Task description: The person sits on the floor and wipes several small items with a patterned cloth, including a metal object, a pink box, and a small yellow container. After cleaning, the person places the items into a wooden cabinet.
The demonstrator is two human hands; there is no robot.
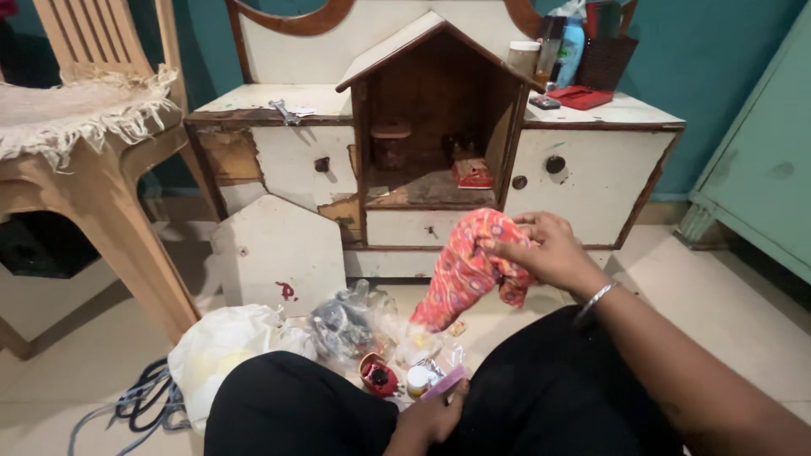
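Right hand (549, 249) fingers pinch a red patterned cloth (463, 272) — left hand (432, 414) fingers grip a pink card (443, 385)

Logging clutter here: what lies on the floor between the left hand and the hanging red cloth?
In the head view, clear plastic bags and a small white-capped bottle lie between the left hand and the cloth.

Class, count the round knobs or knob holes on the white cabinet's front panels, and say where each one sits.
3: one dark knob on the left panel, and two on the right panel of the white cabinet. The red cloth may hide more.
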